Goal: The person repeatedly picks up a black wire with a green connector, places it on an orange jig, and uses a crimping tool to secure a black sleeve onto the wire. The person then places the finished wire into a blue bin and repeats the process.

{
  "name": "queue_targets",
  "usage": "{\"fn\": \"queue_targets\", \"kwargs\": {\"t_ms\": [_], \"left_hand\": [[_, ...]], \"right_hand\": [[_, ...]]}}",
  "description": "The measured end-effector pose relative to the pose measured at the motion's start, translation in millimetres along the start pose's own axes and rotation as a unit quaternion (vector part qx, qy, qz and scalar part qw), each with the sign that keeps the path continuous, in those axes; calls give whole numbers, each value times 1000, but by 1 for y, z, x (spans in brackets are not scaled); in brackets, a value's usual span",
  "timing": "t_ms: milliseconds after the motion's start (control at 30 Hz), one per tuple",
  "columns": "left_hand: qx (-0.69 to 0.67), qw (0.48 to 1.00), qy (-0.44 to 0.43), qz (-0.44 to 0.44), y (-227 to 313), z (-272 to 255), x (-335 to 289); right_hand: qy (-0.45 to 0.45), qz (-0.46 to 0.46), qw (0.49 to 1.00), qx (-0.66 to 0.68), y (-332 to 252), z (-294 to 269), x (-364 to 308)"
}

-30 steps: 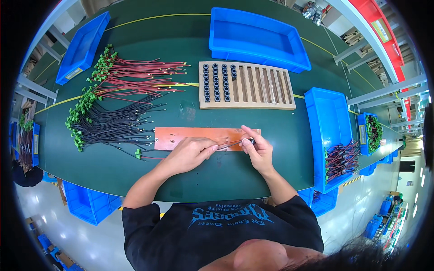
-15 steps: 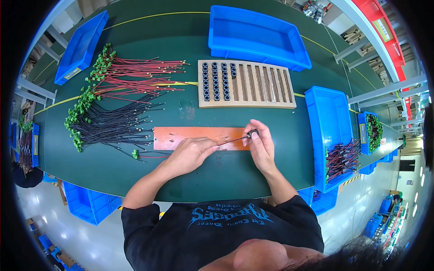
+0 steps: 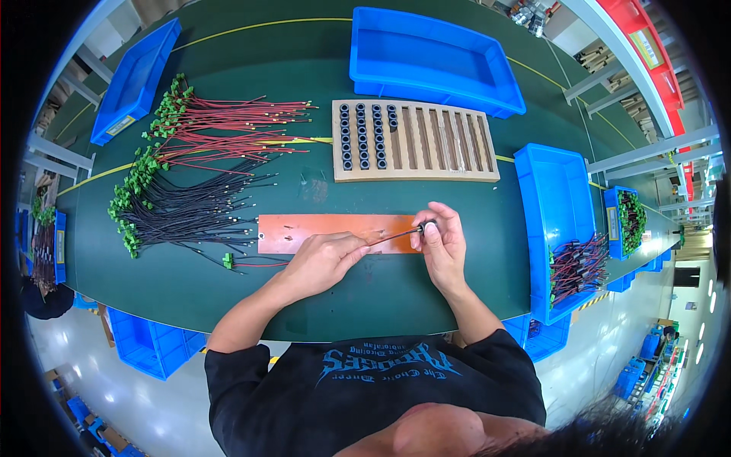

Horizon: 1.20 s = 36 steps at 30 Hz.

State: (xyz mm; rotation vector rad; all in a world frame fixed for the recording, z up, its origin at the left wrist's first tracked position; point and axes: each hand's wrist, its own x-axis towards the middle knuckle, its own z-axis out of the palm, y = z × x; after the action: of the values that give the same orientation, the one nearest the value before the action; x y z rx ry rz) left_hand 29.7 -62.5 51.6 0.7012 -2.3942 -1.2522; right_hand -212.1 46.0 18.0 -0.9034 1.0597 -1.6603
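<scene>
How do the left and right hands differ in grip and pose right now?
The left hand pinches a wire lead; the right hand holds a small black part.
The left hand points rightward; the right hand points mostly up the picture.
Both reach over the orange strip.

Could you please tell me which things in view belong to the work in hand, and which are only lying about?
Likely in the job:
- left hand
- right hand
- held wiring
- black part
- red wires
- black wires
- rack
- orange board

Likely just lying about:
- far bin
- upper-left bin
- red bin
</scene>
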Motion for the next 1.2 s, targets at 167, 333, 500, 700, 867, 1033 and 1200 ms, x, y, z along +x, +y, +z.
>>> {"fn": "queue_targets", "kwargs": {"t_ms": [167,333,500,700,867,1033,1200], "left_hand": [[-36,999,12,29,4,3,1],[-53,997,-43,28,5,8,0],[16,999,9,34,7,-17,-6],[63,997,40,14,-5,-48,-33],[1,998,-55,14,0,-36,-28],[-120,991,1,-52,-28,-86,-50],[-314,929,84,-176,-54,-98,-69]], "right_hand": [[-12,52,999,-8,-8,20,-4],[-133,121,983,39,18,20,-19],[-47,-30,998,44,-1,11,-3],[2,-25,992,127,-18,-12,14],[-225,92,969,-31,18,53,0],[-143,76,984,-69,38,70,17],[-156,63,986,-3,40,91,21]]}}
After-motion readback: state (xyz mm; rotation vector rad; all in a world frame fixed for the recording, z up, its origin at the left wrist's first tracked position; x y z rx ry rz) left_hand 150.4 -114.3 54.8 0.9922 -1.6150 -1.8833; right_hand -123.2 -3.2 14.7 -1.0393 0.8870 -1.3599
